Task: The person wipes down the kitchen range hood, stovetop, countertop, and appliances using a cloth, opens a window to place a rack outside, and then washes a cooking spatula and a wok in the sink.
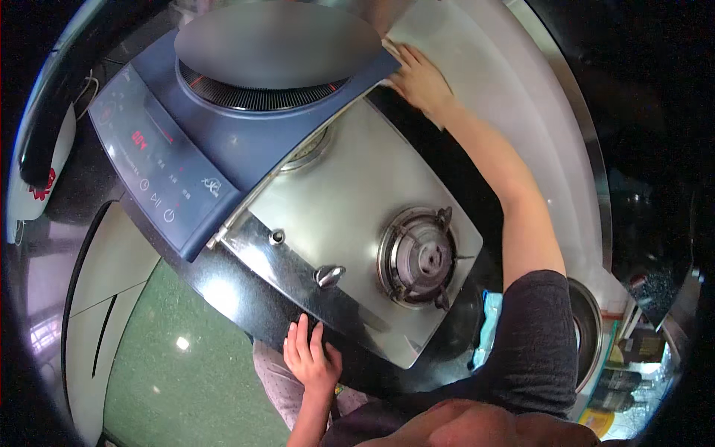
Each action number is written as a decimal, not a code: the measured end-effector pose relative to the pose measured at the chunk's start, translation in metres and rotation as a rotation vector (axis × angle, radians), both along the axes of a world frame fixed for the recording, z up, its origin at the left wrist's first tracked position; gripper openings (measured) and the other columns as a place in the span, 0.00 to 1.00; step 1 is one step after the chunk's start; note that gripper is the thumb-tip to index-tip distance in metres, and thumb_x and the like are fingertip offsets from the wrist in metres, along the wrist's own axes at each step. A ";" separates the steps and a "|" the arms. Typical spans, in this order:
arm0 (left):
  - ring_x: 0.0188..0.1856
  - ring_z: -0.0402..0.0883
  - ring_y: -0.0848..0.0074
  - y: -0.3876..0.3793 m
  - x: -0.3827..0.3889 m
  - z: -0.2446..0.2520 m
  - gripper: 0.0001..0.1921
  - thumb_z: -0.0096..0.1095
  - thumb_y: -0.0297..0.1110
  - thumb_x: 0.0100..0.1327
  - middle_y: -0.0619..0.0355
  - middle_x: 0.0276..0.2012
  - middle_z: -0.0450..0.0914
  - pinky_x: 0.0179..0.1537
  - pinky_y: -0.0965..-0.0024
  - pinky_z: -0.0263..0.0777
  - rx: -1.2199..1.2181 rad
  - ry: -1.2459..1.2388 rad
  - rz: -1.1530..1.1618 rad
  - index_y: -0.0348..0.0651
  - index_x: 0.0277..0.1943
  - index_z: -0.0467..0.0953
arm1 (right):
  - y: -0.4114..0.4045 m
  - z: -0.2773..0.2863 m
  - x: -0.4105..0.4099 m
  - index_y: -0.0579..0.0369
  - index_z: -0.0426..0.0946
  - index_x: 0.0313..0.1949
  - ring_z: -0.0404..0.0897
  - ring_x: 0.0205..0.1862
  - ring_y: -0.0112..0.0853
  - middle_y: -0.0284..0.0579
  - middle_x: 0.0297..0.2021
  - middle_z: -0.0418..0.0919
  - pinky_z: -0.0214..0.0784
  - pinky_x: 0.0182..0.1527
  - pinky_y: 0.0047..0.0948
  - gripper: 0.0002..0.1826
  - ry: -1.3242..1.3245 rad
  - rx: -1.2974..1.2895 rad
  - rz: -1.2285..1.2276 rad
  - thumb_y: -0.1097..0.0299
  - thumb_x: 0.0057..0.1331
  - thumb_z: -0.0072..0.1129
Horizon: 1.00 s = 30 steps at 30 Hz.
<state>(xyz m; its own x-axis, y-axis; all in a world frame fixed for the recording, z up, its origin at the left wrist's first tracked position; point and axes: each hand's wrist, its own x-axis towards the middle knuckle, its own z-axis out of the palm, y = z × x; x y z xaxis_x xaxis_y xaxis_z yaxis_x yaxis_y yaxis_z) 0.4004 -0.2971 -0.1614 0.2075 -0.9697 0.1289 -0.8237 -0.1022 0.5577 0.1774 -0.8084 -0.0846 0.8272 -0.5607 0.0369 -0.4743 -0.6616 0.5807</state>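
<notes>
My left hand [313,357] rests on the black countertop's front edge [262,313], fingers spread, holding nothing. Stretched out past the stove, my right hand [422,81] presses a thin pale cloth [392,49], mostly hidden under it, beside the corner of a blue induction cooker [223,139]. The cooker lies tilted over part of a stainless-steel gas stove [346,195] and its lit panel shows red digits. A grey blurred oval hides much of its top. The stove has an uncovered burner [427,260], a metal knob [329,276] and a bare knob stem [277,237].
A pale wall surface [519,112] curves behind the stove. A light-blue packet [489,329] and a round metal pan or lid [586,335] lie at the right. White cabinet fronts [100,302] and green floor [184,363] are at lower left. A black curved object [50,123] stands at far left.
</notes>
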 end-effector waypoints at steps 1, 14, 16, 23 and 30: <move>0.63 0.70 0.57 -0.002 -0.001 -0.001 0.22 0.56 0.30 0.55 0.50 0.62 0.73 0.63 0.54 0.59 -0.027 -0.001 0.003 0.44 0.55 0.75 | 0.024 -0.001 -0.026 0.48 0.78 0.52 0.60 0.68 0.44 0.44 0.64 0.66 0.52 0.70 0.42 0.18 -0.008 -0.015 -0.006 0.61 0.63 0.56; 0.65 0.69 0.57 0.000 -0.004 0.000 0.21 0.54 0.29 0.57 0.51 0.64 0.71 0.63 0.53 0.59 -0.085 0.046 0.005 0.44 0.55 0.75 | 0.171 0.102 -0.157 0.56 0.78 0.52 0.57 0.71 0.41 0.46 0.63 0.70 0.37 0.76 0.45 0.22 0.396 0.073 -0.631 0.59 0.61 0.57; 0.65 0.68 0.56 0.000 -0.004 0.002 0.21 0.53 0.29 0.57 0.50 0.64 0.71 0.64 0.52 0.59 -0.093 0.050 -0.004 0.43 0.56 0.75 | 0.129 0.120 -0.119 0.51 0.80 0.51 0.58 0.71 0.42 0.45 0.62 0.70 0.39 0.75 0.44 0.20 0.308 -0.168 -0.463 0.56 0.65 0.53; 0.66 0.67 0.52 0.000 -0.005 0.003 0.19 0.50 0.32 0.62 0.49 0.64 0.71 0.64 0.51 0.59 -0.093 0.035 -0.008 0.40 0.56 0.74 | 0.103 0.142 -0.103 0.43 0.79 0.52 0.62 0.66 0.44 0.40 0.59 0.72 0.42 0.72 0.50 0.18 -0.190 -0.441 -0.232 0.57 0.65 0.52; 0.64 0.69 0.51 -0.003 -0.008 0.001 0.18 0.49 0.32 0.64 0.50 0.63 0.71 0.63 0.51 0.60 -0.133 0.006 -0.041 0.40 0.56 0.74 | 0.262 0.070 -0.258 0.38 0.70 0.63 0.58 0.70 0.46 0.45 0.67 0.65 0.40 0.71 0.60 0.25 -0.023 -0.501 -1.099 0.54 0.67 0.47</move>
